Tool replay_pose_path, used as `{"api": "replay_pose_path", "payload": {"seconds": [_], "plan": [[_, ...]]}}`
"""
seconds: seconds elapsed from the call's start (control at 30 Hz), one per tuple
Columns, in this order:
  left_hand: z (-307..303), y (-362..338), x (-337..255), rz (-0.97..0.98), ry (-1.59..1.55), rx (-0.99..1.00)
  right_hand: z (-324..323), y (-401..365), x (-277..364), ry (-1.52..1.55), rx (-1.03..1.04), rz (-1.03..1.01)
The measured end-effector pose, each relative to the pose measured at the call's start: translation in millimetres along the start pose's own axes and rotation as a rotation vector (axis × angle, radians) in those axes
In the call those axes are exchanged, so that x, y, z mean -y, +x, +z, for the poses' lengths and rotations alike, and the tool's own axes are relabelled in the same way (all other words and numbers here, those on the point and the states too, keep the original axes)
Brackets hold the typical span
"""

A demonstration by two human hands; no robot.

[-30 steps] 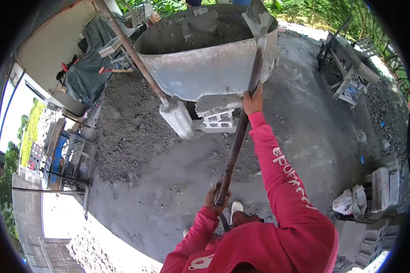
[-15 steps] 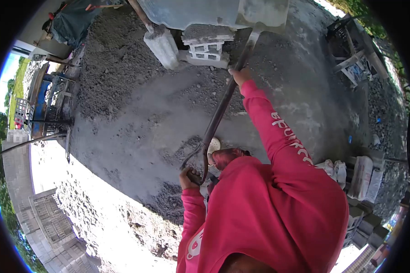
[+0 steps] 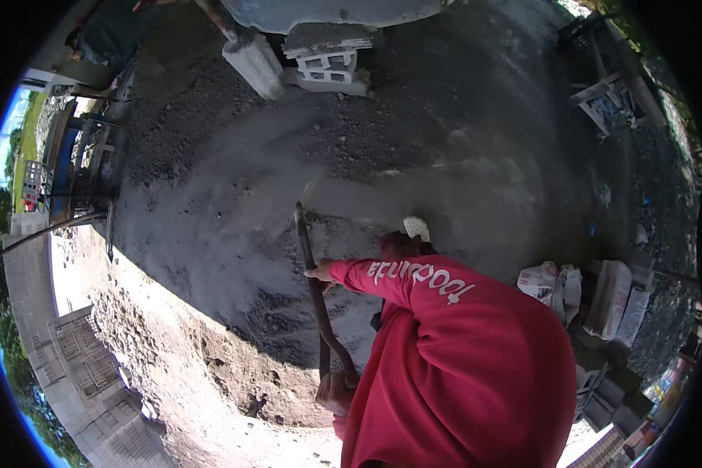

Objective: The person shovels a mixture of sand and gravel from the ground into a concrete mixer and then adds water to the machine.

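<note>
A long dark shovel slants over the grey floor, its handle end low and near my body. My left hand is closed around the handle end. Higher on the shaft, my right hand grips it, with the arm in a pink sleeve crossing in front of me. The far end of the shaft is over the floor near a pale streak; the blade's shape is hard to make out. Loose grey material lies under and beside the shaft. A light perforated shoe shows beyond the sleeve.
At the top, a pale metal sheet or tray is beside stacked hollow blocks and a whitish cylinder. A gravelly heap spreads at upper left. Sacks and blocks stand right; wooden frames are at upper right.
The shovel has swung away from the metal sheet, down and left toward my body. Both hands moved lower in view, still gripping it, and my right arm has bent inward.
</note>
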State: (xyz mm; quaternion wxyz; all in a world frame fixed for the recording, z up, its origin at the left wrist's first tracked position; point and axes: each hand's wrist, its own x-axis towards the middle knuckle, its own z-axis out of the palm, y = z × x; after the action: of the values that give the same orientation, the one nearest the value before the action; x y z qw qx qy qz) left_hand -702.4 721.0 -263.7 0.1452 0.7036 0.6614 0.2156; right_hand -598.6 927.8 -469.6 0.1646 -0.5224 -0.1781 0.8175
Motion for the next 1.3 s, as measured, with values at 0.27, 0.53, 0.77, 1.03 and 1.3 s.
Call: {"api": "replay_pose_path", "payload": {"seconds": [0.27,0.53,0.77,1.03,1.3], "plan": [[81,76,-18,-0.222,0.32,0.254,-198,-77,35,-0.514,-0.387,-0.473],[175,201,-140,-0.369,-0.178,0.666,-535,-268,-105,-0.773,-0.961,-0.114],[225,254,-262,-0.673,-0.986,0.032,-687,-427,-333,-0.029,-1.184,0.367],[352,319,-397,-0.418,-0.577,0.252,-793,-347,-205,-0.428,-1.287,-0.09],[501,383,-479,-0.309,-0.192,0.297,-869,-380,165,-0.448,-0.828,-0.219]]}}
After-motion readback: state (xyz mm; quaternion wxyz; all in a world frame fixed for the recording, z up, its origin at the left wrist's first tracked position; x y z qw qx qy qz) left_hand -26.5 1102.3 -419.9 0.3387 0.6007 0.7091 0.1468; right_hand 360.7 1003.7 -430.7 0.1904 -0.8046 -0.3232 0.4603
